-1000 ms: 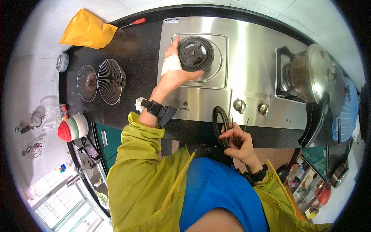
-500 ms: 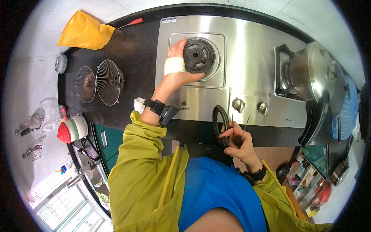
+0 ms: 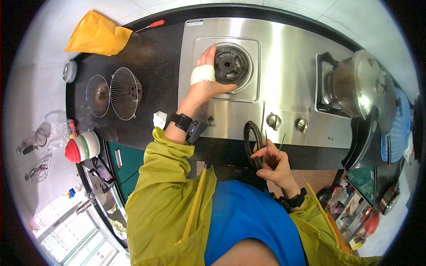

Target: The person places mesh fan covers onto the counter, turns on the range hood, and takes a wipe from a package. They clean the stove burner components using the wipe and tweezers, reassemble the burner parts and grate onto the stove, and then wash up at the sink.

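My left hand (image 3: 205, 82), with a white wrap around the palm, spans the left side of a round black burner head (image 3: 231, 64) on the steel gas stove (image 3: 275, 57). Its fingers lie along the far left edge and its thumb along the near edge, gripping the disc. Closed on a black ring-shaped pan support (image 3: 253, 144), my right hand (image 3: 277, 168) is just in front of the stove's near edge. The support is tilted on its side, with thin prongs pointing up beside my fingers. Part of its ring is hidden.
A pressure cooker (image 3: 355, 84) stands on the right burner, its handle toward me. Two knobs (image 3: 274, 121) sit near the front. On the left counter are wire baskets (image 3: 126, 94), a yellow packet (image 3: 97, 35), a red-handled screwdriver (image 3: 156, 23) and crumpled white tissue (image 3: 159, 119).
My left hand and the burner head have shifted slightly right and toward me within the recessed plate. The right hand and the pan support have hardly moved.
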`<state>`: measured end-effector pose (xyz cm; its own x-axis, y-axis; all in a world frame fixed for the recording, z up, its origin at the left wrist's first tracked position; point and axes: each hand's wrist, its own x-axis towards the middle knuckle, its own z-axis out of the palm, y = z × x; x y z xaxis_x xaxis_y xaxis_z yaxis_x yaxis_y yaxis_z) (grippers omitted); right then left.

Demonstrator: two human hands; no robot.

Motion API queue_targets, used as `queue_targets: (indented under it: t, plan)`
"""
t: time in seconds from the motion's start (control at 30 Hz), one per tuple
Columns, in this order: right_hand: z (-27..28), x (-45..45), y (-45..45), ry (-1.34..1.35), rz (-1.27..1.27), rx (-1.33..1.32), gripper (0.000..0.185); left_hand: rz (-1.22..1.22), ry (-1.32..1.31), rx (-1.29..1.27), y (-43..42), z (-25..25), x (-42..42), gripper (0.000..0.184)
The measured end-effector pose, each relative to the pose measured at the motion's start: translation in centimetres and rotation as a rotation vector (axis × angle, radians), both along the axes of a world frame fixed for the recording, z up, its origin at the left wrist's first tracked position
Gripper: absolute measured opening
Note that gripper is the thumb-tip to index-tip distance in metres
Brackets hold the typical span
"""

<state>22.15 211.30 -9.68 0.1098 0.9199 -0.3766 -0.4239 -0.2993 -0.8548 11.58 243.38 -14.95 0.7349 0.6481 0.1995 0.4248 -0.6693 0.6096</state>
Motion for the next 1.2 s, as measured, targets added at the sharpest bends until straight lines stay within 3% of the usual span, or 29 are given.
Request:
queue_targets:
  t: [0.17, 0.37, 0.47, 0.53, 0.87, 1.2]
  plan:
    - [0.4, -0.2, 0.2, -0.019, 0.026, -0.01, 0.044, -0.006, 0.053, -0.144, 0.5, 0.8, -0.3, 0.123]
    - [0.8, -0.3, 0.5, -0.002, 0.027, -0.041, 0.042, 0.096, 0.048, 0.012, -0.6, 0.6, 0.1, 0.124]
    - [0.4, -0.2, 0.6, 0.0, 0.037, -0.041, 0.042, -0.014, 0.052, 0.033, 0.7, 1.2, -0.2, 0.123]
    - [0.4, -0.3, 0.9, -0.004, 0.043, -0.042, 0.043, -0.08, 0.142, -0.175, 1.5, 2.6, -0.5, 0.12]
    - [0.5, 0.0, 1.4, -0.026, 0.041, -0.037, 0.042, -0.286, 0.253, -0.111, 4.3, 3.3, -0.4, 0.119]
    - [0.5, 0.7, 1.0, 0.003, 0.003, -0.029, 0.042, -0.08, 0.156, -0.077, 1.6, 1.6, -0.3, 0.122]
